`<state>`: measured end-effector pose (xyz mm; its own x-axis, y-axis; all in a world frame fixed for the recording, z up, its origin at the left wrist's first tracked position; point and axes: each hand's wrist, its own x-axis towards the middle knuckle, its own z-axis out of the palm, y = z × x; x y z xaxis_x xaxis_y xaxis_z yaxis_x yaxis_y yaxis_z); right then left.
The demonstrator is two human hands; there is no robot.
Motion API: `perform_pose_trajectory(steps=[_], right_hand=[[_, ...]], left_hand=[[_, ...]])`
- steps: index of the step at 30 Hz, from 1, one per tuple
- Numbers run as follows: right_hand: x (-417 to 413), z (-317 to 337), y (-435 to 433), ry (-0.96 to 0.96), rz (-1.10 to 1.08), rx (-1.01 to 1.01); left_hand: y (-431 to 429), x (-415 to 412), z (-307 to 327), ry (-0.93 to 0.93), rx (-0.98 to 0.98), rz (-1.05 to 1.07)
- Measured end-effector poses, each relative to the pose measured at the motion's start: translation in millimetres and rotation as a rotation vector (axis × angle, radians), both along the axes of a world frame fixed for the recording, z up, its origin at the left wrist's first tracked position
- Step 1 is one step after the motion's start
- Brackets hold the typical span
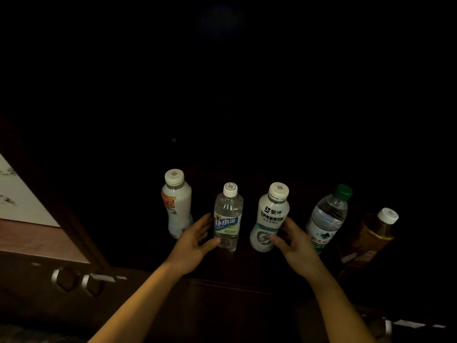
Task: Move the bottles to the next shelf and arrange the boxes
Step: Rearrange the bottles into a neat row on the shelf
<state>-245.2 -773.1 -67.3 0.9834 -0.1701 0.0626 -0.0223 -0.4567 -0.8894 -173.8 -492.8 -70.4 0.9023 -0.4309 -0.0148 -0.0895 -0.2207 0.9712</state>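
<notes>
Five bottles stand in a row on a dark wooden shelf (230, 273). From the left: a white bottle with an orange label (177, 206), a clear bottle with a blue label (228, 219), a white bottle with black lettering (270, 219), a green-capped water bottle (327, 219) and a brown tea bottle (373, 233). My left hand (195, 243) is cupped at the clear bottle's left side, thumb touching its lower part. My right hand (294, 246) is cupped at the right side of the white lettered bottle, thumb on its lower part. Neither hand is wrapped around its bottle. No boxes are visible.
The back of the shelf is in darkness. A slanted panel with a pale painted picture (17, 194) rises at the left. Metal handles (76, 280) sit on the cabinet front below it. Another metal fitting (388, 326) shows at the lower right.
</notes>
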Motion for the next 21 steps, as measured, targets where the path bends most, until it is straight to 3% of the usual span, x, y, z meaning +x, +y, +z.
perform_pose_trajectory(steps=[5, 12, 17, 21], right_hand=[[-12, 1, 10, -0.014, -0.02, 0.016], [-46, 2, 37, -0.244, -0.367, -0.143], [-57, 15, 74, -0.339, -0.257, -0.182], [-44, 19, 103, -0.244, -0.142, -0.206]], left_hand=[[20, -8, -1, -0.001, -0.01, 0.09], [69, -16, -2, -0.093, 0.054, 0.309], [80, -2, -1, -0.258, 0.084, 0.616], [68, 14, 7, -0.265, 0.094, 0.591]])
